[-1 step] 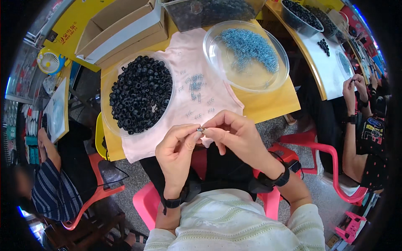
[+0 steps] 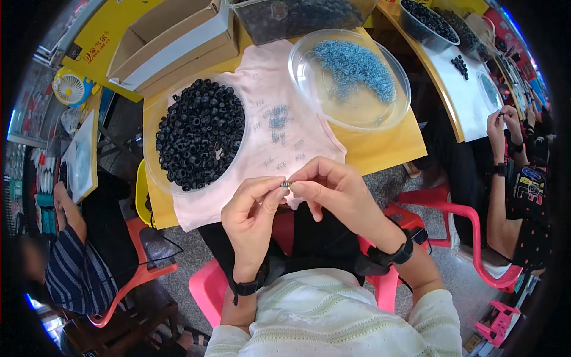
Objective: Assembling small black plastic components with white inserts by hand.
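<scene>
My left hand (image 2: 250,214) and my right hand (image 2: 333,187) meet just in front of the table edge. Their fingertips pinch one small grey ring part (image 2: 285,185) between them. Beyond them a pink cloth (image 2: 315,140) covers the yellow table. On the cloth's left stands a clear round dish heaped with black rings (image 2: 199,134). A second clear dish (image 2: 351,77) at the right holds small blue-grey rings. Short rows of tiny grey pieces (image 2: 276,119) lie on the cloth between the dishes.
An open cardboard box (image 2: 172,41) and a dark bin of parts (image 2: 297,15) stand at the table's far side. Another person (image 2: 511,166) works at a white-topped table on the right. A person in a striped shirt (image 2: 65,256) sits left. Red chairs (image 2: 452,208) stand close by.
</scene>
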The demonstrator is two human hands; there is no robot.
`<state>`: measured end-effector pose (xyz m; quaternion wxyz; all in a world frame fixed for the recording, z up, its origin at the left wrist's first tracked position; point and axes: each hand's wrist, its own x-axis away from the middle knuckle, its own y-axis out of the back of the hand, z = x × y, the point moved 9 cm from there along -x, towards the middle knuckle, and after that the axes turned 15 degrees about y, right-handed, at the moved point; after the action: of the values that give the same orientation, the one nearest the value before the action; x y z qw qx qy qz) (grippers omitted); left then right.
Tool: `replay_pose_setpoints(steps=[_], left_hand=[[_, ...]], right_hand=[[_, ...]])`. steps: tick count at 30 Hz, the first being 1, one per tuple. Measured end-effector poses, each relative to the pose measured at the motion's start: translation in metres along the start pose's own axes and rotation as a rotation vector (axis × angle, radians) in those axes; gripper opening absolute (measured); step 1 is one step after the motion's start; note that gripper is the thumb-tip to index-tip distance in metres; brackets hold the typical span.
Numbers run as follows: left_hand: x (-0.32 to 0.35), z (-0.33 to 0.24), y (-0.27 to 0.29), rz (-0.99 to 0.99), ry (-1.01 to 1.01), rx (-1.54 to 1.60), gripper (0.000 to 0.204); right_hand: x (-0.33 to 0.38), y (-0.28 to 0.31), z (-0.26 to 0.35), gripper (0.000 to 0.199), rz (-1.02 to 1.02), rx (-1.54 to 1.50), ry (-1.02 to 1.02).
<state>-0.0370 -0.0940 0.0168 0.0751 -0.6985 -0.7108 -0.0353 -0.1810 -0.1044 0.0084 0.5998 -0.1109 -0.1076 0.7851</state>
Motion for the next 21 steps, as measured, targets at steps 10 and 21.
replay_pose_setpoints(steps=[10,21], left_hand=[[-0.004,0.006,-0.006,0.036,0.061,-0.073,0.015],[-0.008,0.024,-0.004,0.076,0.187,0.139,0.017]], right_hand=[[0.005,0.004,-0.018,0.021,0.034,-0.194,-0.184],[0.007,-0.016,0.051,0.026,0.122,1.051,0.860]])
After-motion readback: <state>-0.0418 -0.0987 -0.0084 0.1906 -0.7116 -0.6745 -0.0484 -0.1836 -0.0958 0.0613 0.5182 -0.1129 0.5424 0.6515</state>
